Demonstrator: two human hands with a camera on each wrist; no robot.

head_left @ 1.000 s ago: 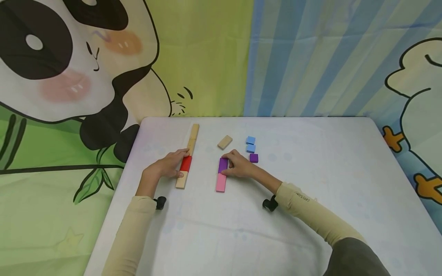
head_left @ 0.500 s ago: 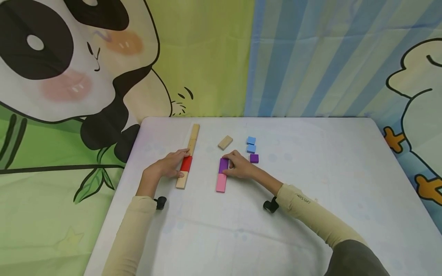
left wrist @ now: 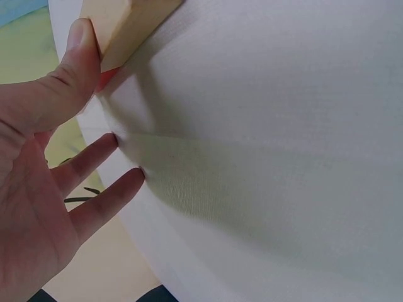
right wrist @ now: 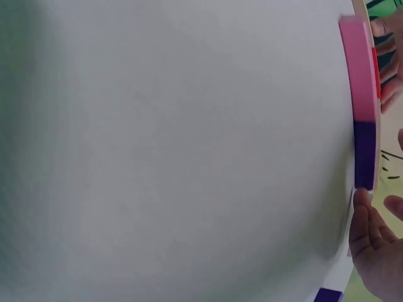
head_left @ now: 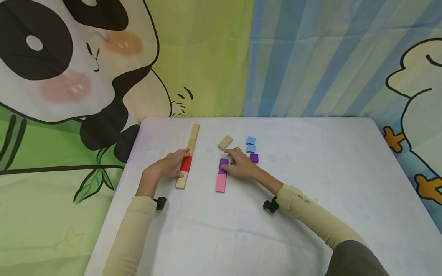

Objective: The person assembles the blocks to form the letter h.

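Note:
A straight row of blocks lies at the left, with a red block [head_left: 185, 164] between a near wooden block [head_left: 181, 181] and two wooden blocks beyond it [head_left: 194, 131]. My left hand [head_left: 168, 165] rests along this row, thumb against the near wooden block; its other visible fingers are extended in the left wrist view. To the right, a purple block [head_left: 223, 161] and a pink block [head_left: 221, 183] lie end to end. Over the purple one is my right hand [head_left: 241, 165], thumb at its side and index finger lifted past its far end. Whether the thumb touches is unclear.
A loose wooden block [head_left: 225, 142] lies slantwise just beyond the right hand. Two light blue blocks [head_left: 251, 144] and a small purple block [head_left: 254, 158] sit to its right. The white table [head_left: 310, 161] meets printed curtains at its back edge.
The right hand's fingers have spread off the purple block, the index finger moving away toward the loose wooden block. The left hand and the block rows look unmoved.

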